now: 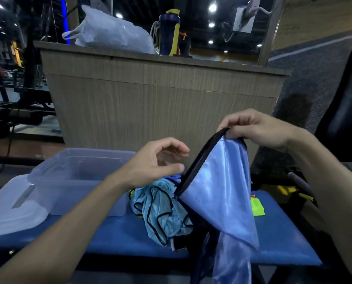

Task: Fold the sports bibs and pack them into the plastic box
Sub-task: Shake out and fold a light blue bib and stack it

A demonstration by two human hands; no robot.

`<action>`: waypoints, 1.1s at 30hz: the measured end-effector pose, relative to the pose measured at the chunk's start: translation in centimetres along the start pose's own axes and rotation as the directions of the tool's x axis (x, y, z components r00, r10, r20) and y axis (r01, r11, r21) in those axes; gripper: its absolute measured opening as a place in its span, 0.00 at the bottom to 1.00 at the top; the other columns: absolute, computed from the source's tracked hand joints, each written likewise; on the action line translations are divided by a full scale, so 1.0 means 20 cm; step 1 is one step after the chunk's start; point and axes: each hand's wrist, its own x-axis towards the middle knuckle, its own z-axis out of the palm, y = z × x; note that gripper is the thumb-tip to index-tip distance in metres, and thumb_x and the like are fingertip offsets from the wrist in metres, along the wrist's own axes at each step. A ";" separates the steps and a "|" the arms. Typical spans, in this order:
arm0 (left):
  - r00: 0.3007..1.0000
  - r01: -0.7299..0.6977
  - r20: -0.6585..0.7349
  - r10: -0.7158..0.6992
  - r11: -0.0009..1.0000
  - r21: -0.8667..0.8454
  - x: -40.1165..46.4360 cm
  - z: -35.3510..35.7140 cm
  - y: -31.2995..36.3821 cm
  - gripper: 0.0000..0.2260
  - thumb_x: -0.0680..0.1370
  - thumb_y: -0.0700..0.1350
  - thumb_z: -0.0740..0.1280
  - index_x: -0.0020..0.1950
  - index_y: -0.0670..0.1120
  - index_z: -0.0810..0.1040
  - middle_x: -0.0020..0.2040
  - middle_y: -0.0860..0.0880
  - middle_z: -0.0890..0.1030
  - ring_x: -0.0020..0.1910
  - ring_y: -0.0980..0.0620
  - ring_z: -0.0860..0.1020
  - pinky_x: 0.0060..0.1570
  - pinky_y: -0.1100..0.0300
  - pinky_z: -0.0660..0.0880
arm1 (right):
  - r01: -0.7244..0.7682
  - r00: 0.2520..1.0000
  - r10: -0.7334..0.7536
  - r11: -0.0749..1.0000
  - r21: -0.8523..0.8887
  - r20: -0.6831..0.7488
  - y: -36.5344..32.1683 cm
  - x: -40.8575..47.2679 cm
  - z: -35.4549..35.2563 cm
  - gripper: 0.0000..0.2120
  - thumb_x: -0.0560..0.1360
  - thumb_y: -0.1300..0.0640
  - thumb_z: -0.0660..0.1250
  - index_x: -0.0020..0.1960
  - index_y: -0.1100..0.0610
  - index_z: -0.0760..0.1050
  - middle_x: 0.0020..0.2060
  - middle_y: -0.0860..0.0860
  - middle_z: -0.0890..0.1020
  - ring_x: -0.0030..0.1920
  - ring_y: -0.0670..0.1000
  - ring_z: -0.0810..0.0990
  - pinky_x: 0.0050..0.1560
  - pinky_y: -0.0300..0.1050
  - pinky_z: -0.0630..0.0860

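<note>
Your right hand [257, 128] pinches a blue bib [218, 193] by its black trim, lifted off the bench [283, 238]. Your left hand [156, 160] (fingers loosely curled, apparently grasping nothing) hovers beside the box [72, 173].

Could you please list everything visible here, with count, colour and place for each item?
bib: one, shiny blue with black trim, lifted above the bench.
bib pile: count unclear, light blue, on the bench.
plastic box: one, clear, open, bench left.
lid: one, clear, leaning at the box's front.
bench: one, blue.
bottle: one, dark with yellow, on the counter.
plastic bag: one, white, counter.
left hand: holds nothing.
right hand: pinches the bib's trim.
</note>
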 end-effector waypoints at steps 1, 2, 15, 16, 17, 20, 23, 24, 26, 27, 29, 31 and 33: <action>1.000 -0.010 0.012 0.010 1.000 -0.009 -0.01 0.03 0.00 0.12 0.77 0.36 0.74 0.58 0.46 0.80 0.56 0.47 0.83 0.57 0.48 0.81 0.60 0.52 0.78 | -0.002 1.000 0.002 1.000 -0.027 0.001 -0.01 0.00 -0.01 0.14 0.80 0.72 0.61 0.52 0.61 0.83 0.48 0.53 0.86 0.50 0.49 0.83 0.54 0.42 0.79; 1.000 -0.018 0.014 0.019 0.999 -0.028 -0.01 0.05 -0.01 0.12 0.77 0.35 0.73 0.58 0.45 0.79 0.55 0.46 0.83 0.56 0.47 0.81 0.59 0.54 0.78 | -0.001 1.000 0.000 0.999 -0.046 -0.005 -0.01 0.00 -0.01 0.14 0.80 0.71 0.61 0.52 0.60 0.83 0.48 0.54 0.86 0.51 0.49 0.83 0.56 0.45 0.79; 1.000 -0.018 -0.013 0.021 0.977 0.212 -0.03 0.24 -0.21 0.12 0.79 0.49 0.72 0.62 0.54 0.77 0.52 0.56 0.81 0.49 0.53 0.77 0.47 0.67 0.70 | 0.037 0.997 -0.043 0.995 -0.094 -0.062 0.03 -0.01 -0.02 0.12 0.80 0.72 0.62 0.52 0.62 0.82 0.48 0.59 0.85 0.48 0.50 0.82 0.54 0.47 0.78; 0.999 -0.045 -0.010 0.050 0.961 0.274 -0.03 0.25 -0.22 0.12 0.79 0.49 0.72 0.62 0.54 0.78 0.51 0.57 0.81 0.48 0.53 0.76 0.48 0.69 0.69 | 0.043 0.997 -0.049 0.995 -0.086 -0.067 0.04 -0.02 -0.02 0.12 0.80 0.72 0.62 0.52 0.62 0.82 0.48 0.59 0.85 0.48 0.50 0.82 0.53 0.46 0.78; 0.995 -0.088 -0.009 0.096 0.937 0.337 -0.03 0.25 -0.23 0.11 0.79 0.50 0.71 0.62 0.54 0.79 0.51 0.57 0.80 0.49 0.53 0.75 0.49 0.69 0.69 | 0.051 0.995 -0.057 0.996 -0.077 -0.076 0.05 -0.02 -0.02 0.12 0.80 0.72 0.62 0.52 0.62 0.82 0.48 0.58 0.85 0.48 0.50 0.82 0.52 0.44 0.78; 0.967 -0.210 -0.024 0.255 0.842 0.497 -0.04 0.28 -0.25 0.10 0.80 0.54 0.69 0.58 0.52 0.83 0.49 0.59 0.77 0.50 0.55 0.73 0.52 0.61 0.72 | 0.075 0.990 -0.083 0.995 -0.073 -0.114 0.08 -0.02 -0.02 0.12 0.80 0.73 0.62 0.52 0.62 0.82 0.47 0.56 0.85 0.47 0.47 0.81 0.49 0.37 0.76; 0.931 -0.255 -0.057 0.360 0.756 0.603 -0.04 0.31 -0.26 0.12 0.80 0.55 0.68 0.57 0.51 0.85 0.51 0.57 0.76 0.49 0.54 0.71 0.50 0.57 0.73 | 0.081 0.987 -0.088 0.995 -0.059 -0.133 0.10 -0.01 -0.02 0.13 0.80 0.73 0.61 0.52 0.62 0.82 0.47 0.58 0.85 0.46 0.47 0.80 0.47 0.38 0.76; 0.923 -0.261 -0.059 0.380 0.732 0.629 -0.04 0.32 -0.27 0.12 0.79 0.55 0.69 0.57 0.51 0.85 0.53 0.57 0.77 0.49 0.53 0.71 0.49 0.56 0.73 | 0.083 0.987 -0.089 0.995 -0.056 -0.132 0.11 -0.01 -0.02 0.13 0.80 0.73 0.61 0.52 0.62 0.82 0.47 0.58 0.85 0.46 0.48 0.80 0.47 0.38 0.76; 0.912 -0.267 -0.060 0.407 0.696 0.666 -0.04 0.32 -0.28 0.12 0.79 0.56 0.70 0.57 0.51 0.85 0.57 0.56 0.77 0.50 0.52 0.70 0.50 0.55 0.74 | 0.084 0.988 -0.089 0.995 -0.045 -0.124 0.11 -0.01 -0.02 0.13 0.80 0.72 0.61 0.52 0.60 0.82 0.47 0.58 0.85 0.46 0.48 0.81 0.46 0.39 0.77; 0.906 -0.269 -0.063 0.419 0.683 0.679 -0.04 0.33 -0.28 0.12 0.79 0.56 0.70 0.57 0.51 0.85 0.58 0.56 0.77 0.51 0.52 0.71 0.50 0.55 0.74 | 0.084 0.989 -0.089 0.996 -0.039 -0.120 0.11 -0.01 -0.02 0.13 0.80 0.72 0.61 0.52 0.60 0.82 0.46 0.57 0.85 0.45 0.48 0.81 0.46 0.39 0.77; 0.897 -0.262 -0.080 0.434 0.669 0.695 -0.03 0.34 -0.28 0.12 0.79 0.55 0.70 0.57 0.51 0.84 0.60 0.56 0.77 0.53 0.51 0.71 0.51 0.54 0.75 | 0.088 0.989 -0.091 0.996 -0.033 -0.114 0.10 -0.01 -0.03 0.13 0.80 0.72 0.61 0.52 0.60 0.82 0.44 0.53 0.85 0.44 0.47 0.80 0.44 0.37 0.77; 0.894 -0.256 -0.087 0.440 0.661 0.706 -0.03 0.35 -0.27 0.12 0.78 0.55 0.70 0.57 0.51 0.84 0.61 0.56 0.77 0.55 0.51 0.72 0.51 0.54 0.76 | 0.095 0.988 -0.099 0.995 -0.032 -0.116 0.10 -0.01 -0.03 0.13 0.80 0.72 0.61 0.52 0.60 0.82 0.44 0.53 0.85 0.44 0.47 0.80 0.44 0.37 0.77; 0.895 -0.248 -0.088 0.436 0.654 0.715 -0.02 0.36 -0.26 0.15 0.78 0.55 0.70 0.60 0.49 0.82 0.61 0.56 0.79 0.56 0.50 0.74 0.53 0.53 0.77 | 0.101 0.988 -0.104 0.994 -0.029 -0.115 0.09 -0.02 -0.03 0.13 0.81 0.71 0.61 0.52 0.60 0.82 0.45 0.55 0.85 0.45 0.47 0.81 0.45 0.38 0.77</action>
